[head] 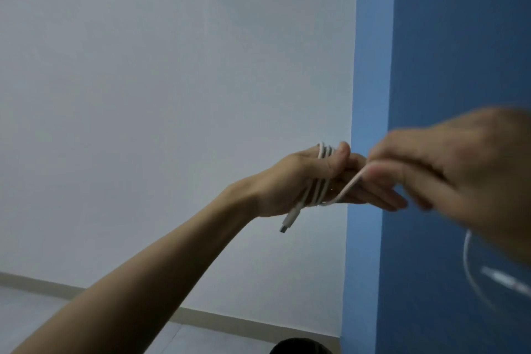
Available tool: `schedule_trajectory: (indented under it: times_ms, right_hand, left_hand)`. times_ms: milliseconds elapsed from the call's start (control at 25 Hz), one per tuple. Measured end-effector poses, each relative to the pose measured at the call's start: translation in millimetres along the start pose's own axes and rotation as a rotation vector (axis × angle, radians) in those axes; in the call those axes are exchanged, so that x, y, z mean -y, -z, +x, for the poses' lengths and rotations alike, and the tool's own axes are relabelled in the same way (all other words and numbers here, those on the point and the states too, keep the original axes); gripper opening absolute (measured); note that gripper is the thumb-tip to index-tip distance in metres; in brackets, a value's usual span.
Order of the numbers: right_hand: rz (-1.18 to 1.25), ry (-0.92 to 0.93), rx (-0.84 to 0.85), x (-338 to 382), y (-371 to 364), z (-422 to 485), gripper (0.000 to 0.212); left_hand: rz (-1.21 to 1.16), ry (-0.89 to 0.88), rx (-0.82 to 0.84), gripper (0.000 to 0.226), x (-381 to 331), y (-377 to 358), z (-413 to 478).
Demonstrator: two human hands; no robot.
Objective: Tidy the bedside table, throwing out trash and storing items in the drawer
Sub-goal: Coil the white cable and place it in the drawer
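Observation:
A white charging cable (316, 190) is wound in several loops around my left hand (304, 178), which is raised in front of the wall with the thumb pressing the loops. One plug end hangs below the palm. My right hand (459, 172), blurred, pinches the free run of the cable just right of the left fingers. The rest of the cable trails down at the lower right, ending in a blurred white plug. The bedside table and drawer are out of view.
A pale grey wall (172, 95) fills the left, a blue wall (459, 37) the right. A beige skirting board and grey floor tiles (34, 307) show at the bottom left. A dark round object (301, 346) sits at the bottom edge.

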State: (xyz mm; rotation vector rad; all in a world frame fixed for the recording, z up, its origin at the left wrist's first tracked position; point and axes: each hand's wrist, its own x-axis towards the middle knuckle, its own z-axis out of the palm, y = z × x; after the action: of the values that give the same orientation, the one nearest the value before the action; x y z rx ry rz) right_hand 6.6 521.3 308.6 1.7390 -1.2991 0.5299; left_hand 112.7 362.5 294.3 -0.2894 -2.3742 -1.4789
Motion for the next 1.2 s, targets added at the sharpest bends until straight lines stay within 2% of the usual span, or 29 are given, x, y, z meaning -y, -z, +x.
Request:
schedule_trajectory:
  times_ms: [80, 120, 200, 280, 360, 440, 480, 560, 640, 720, 760, 800, 880, 920, 960, 1000, 1080, 1120, 1200]
  right_hand:
    - [0.035, 0.028, -0.040, -24.5, 6.1, 11.6, 0.031]
    - [0.057, 0.048, -0.067, -32.8, 7.5, 19.7, 0.027]
    - [0.176, 0.051, -0.111, -43.5, 1.4, 31.5, 0.019]
    - [0.343, -0.026, -0.154, -48.7, -13.6, 34.4, 0.016]
    - [0.658, -0.173, -0.116, -50.4, -30.1, 31.0, 0.019]
    - [1.133, -0.356, -0.001, -47.9, -46.2, 25.4, 0.020]
    - [1.211, -0.434, 0.065, -43.5, -53.7, 22.1, 0.026]
    - [1.106, -0.543, 0.151, -28.5, -67.0, 11.0, 0.046]
    - [1.010, -0.595, 0.250, -8.1, -73.9, -1.1, 0.053]
    - [0.921, -0.494, 0.410, 8.6, -75.6, -10.5, 0.037]
    - [0.834, -0.437, 0.433, 13.0, -77.6, -16.6, 0.028]
    - [0.749, -0.386, 0.433, 14.3, -76.2, -19.4, 0.024]
    - [0.470, -0.248, 0.324, 10.0, -62.0, -18.9, 0.029]
    - [0.273, -0.148, 0.260, 9.8, -50.4, -16.5, 0.029]
    - [0.212, -0.144, 0.249, 5.8, -39.1, -13.1, 0.026]
    - [0.234, -0.171, 0.262, 1.3, -25.2, -8.7, 0.030]
    - [0.178, -0.120, 0.157, -13.2, -8.5, -3.1, 0.036]
    - [0.120, -0.071, 0.107, -21.0, -3.2, 2.2, 0.034]
    - [0.103, 0.012, 0.034, -36.2, -2.9, 10.8, 0.024]
  left_hand:
    - [0.002, -0.020, 0.223, 0.056, -1.1, -6.6, 2.7]
    - [0.002, -0.022, 0.294, 0.052, -2.5, -10.9, 5.1]
    - [-0.014, -0.019, 0.310, 0.036, -5.7, -20.1, 11.1]
    - [-0.059, -0.044, 0.291, 0.033, -5.4, -24.8, 13.1]
    - [-0.142, -0.116, 0.288, 0.034, -6.3, -26.9, 13.4]
    - [-0.214, -0.179, 0.234, 0.048, -10.2, -26.8, 14.9]
    - [-0.231, -0.211, 0.205, 0.053, -11.2, -25.9, 16.2]
    - [-0.253, -0.253, 0.156, 0.061, -11.3, -23.4, 17.5]
    - [-0.264, -0.276, 0.070, 0.063, -9.3, -16.6, 17.3]
    - [-0.245, -0.288, -0.029, 0.060, -6.9, -8.0, 17.5]
    - [-0.200, -0.274, -0.079, 0.058, -6.1, -2.9, 17.4]
    - [-0.119, -0.242, -0.131, 0.055, -4.7, 1.8, 17.1]
    - [0.101, -0.147, -0.190, 0.046, -0.7, 7.2, 15.5]
    - [0.185, -0.108, -0.171, 0.041, 2.7, 8.4, 14.4]
    - [0.219, -0.085, -0.131, 0.040, 6.7, 8.1, 13.4]
    - [0.188, -0.069, -0.092, 0.049, 10.8, 6.0, 11.8]
    - [0.035, -0.041, 0.023, 0.073, 18.5, 0.9, 9.0]
    - [-0.021, -0.036, 0.117, 0.076, 20.1, -2.5, 8.3]
    - [-0.073, -0.048, 0.281, 0.065, 19.0, -12.8, 7.2]
